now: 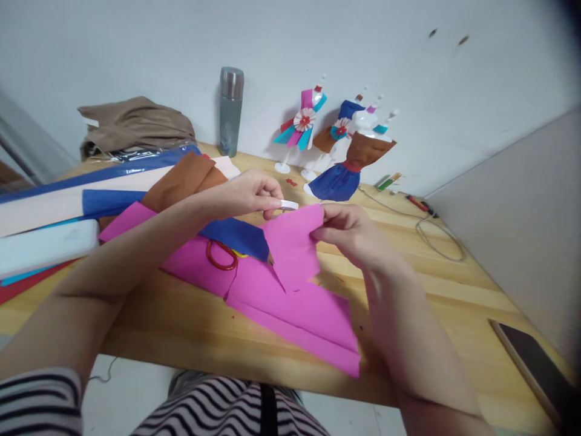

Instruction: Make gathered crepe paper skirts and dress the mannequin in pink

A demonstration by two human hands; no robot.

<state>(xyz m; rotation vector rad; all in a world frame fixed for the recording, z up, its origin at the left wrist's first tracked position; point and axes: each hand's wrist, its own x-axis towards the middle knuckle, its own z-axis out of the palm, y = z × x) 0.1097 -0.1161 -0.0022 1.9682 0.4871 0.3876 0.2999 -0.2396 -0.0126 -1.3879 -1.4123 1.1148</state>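
My left hand [258,194] pinches a small white roll of tape [289,205] between thumb and fingers. Close to its right, my right hand [347,233] holds up a cut piece of pink paper [295,248] by its upper right edge. The tape is beside the paper's top edge; I cannot tell whether they touch. Below lies a larger pink sheet [290,321] with a fold line along its front. Scissors with a red handle [222,255] rest on it, partly under blue paper [238,236].
Small dressed mannequins [354,163] stand near the wall, with a grey bottle [231,112] to their left. Brown and blue paper, brown cloth [136,124] and a white case [48,248] lie left. A phone [526,363] and a cable [436,236] are at right.
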